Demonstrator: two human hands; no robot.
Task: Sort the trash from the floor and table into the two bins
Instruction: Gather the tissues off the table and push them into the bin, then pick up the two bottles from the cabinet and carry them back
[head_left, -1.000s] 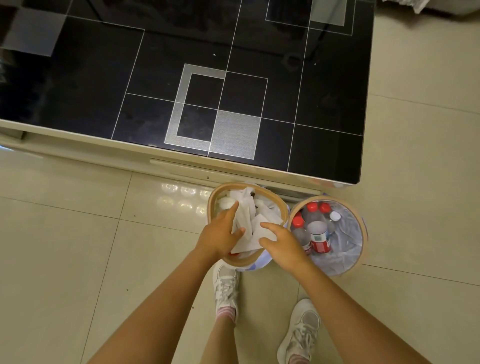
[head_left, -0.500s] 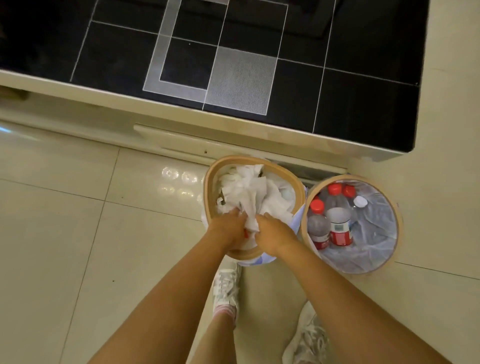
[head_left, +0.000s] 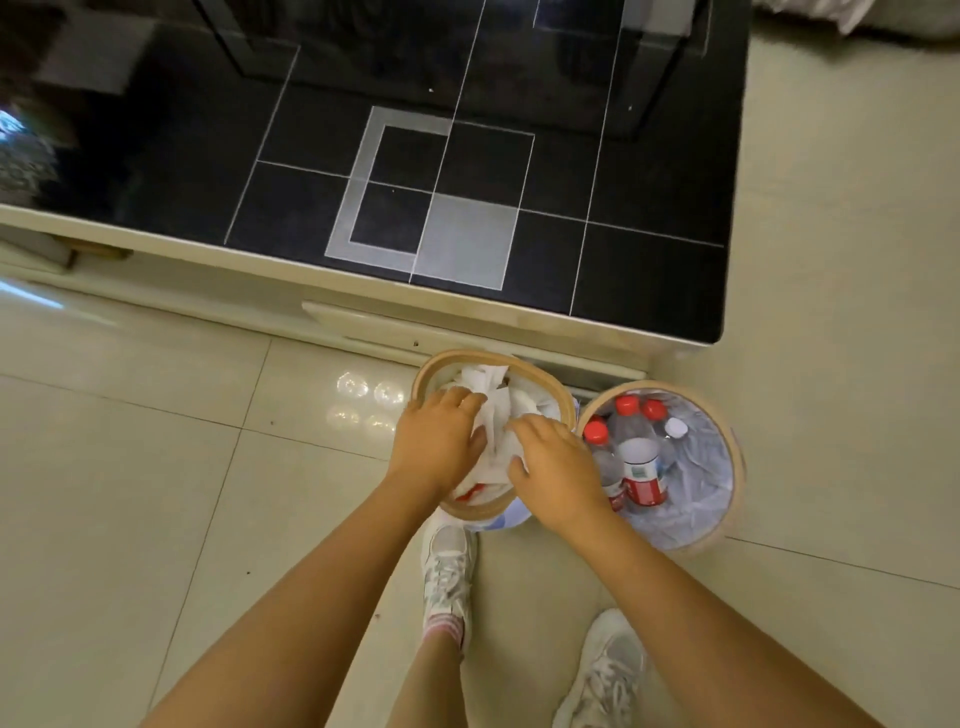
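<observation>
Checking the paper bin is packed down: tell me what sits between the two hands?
In the head view, crumpled white paper fills the gap between the left hand and right hand, inside the left bin.

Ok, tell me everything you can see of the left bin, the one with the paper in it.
The left bin is round with a tan rim that looks wooden, standing on the tiled floor against the table's front, its rim close beside the bottle bin. Crumpled white paper piles up to its rim, something red showing beneath. The left hand and right hand both press the paper.
</observation>
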